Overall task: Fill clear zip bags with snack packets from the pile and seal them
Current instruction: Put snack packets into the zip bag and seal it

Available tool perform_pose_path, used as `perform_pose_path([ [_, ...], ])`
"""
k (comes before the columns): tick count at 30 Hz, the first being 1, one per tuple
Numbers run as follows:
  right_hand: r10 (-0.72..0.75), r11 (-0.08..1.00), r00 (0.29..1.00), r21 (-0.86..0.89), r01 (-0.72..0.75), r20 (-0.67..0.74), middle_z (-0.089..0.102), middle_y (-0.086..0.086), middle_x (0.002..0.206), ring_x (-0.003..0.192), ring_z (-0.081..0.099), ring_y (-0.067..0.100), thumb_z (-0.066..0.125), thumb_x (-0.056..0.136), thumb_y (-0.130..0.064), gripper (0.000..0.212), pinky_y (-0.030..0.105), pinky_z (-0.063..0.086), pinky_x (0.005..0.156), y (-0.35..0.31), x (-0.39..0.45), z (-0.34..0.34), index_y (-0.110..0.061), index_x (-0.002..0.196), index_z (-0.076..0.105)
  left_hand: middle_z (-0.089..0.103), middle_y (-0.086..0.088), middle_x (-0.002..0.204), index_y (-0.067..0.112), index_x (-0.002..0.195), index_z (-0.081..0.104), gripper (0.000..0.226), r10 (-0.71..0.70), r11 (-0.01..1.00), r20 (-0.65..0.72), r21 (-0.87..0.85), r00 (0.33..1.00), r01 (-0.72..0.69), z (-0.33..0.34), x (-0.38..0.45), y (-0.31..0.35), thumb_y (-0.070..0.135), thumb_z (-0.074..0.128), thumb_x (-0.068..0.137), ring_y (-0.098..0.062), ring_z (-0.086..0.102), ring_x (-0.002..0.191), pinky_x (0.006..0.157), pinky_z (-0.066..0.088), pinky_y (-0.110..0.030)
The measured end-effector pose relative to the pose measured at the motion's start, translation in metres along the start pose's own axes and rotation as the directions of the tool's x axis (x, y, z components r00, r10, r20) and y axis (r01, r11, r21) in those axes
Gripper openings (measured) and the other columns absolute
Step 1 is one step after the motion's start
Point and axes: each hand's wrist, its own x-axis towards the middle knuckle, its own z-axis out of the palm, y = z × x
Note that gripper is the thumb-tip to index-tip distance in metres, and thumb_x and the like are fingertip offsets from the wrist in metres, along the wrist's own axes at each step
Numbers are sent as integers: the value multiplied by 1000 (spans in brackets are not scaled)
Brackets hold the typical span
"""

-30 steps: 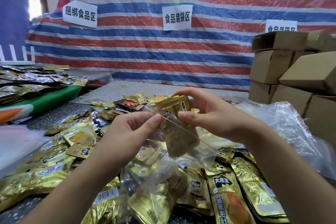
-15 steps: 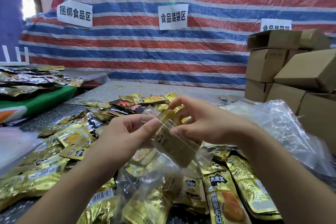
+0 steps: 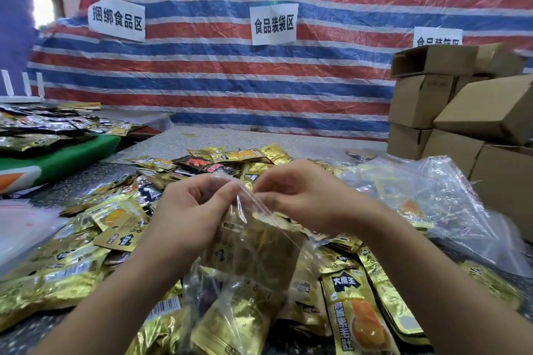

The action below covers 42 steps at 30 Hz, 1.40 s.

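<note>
I hold one clear, thin plastic zip bag (image 3: 253, 242) in the air above the heap of gold foil snack packets (image 3: 95, 242) that covers the near half of the speckled grey worktop (image 3: 178, 141). My left hand (image 3: 190, 210) pinches the bag's top edge, thumb against curled fingers. My right hand (image 3: 302, 199) pinches the same edge just beside it, fingers (image 3: 262, 184) curled and closed on the film. A dull gold packet (image 3: 248, 248) hangs inside the bag, below both hands.

Handling notes, by judgement:

- The film is soft and limp. It carries no shape of its own, so the mouth sags wherever I do not hold it.
- The load is light. One packet pulls the bag down but does not strain the grip.
- The film is smooth and likely slippery. A flat pinch on the zip strip should hold better than a grip on the wall.
- Take hold at the zip strip only, one hand at each side of the closing point, and press along it toward the free corner.
- The packet's stiff foil corner may catch in the mouth; it should sit fully below the strip before pressing.

Whether the zip is already partly closed, I cannot tell.
</note>
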Motion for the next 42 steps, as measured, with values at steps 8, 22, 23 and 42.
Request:
perform_pose_path([
  [8,144,987,973,-95,-129,178,73,-3,90,80,69,13,68,89,-41,21,34,59,71,7,-5,-13,-21,94,68,76,-8,77,25,77,79,26,-129,932,-106,-352,986,84,-8,9,6,22,58,92,-14,71,63,51,55,-22],
  [22,28,965,998,258,-41,55,73,12,76,66,69,22,71,78,-29,23,28,56,67,0,-11,-50,-6,81,77,76,-11,86,19,77,78,29,-111,945,107,-295,988,138,-6,8,-2,40,58,82,-27,74,73,59,58,-33],
  [23,18,959,997,280,-37,70,73,10,75,65,69,21,72,77,-28,21,27,56,65,-2,-12,-52,-8,80,76,76,-9,85,21,78,78,28,-92,942,103,-313,990,120,-6,9,-1,40,57,81,-27,74,73,63,58,-36],
  [42,213,930,965,-335,-153,151,65,-8,66,53,60,-1,62,96,-31,20,19,48,51,21,-7,-34,-24,78,61,75,-9,81,28,80,76,31,-129,988,10,-88,992,130,0,5,-10,25,52,99,-23,72,63,52,55,-26],
])
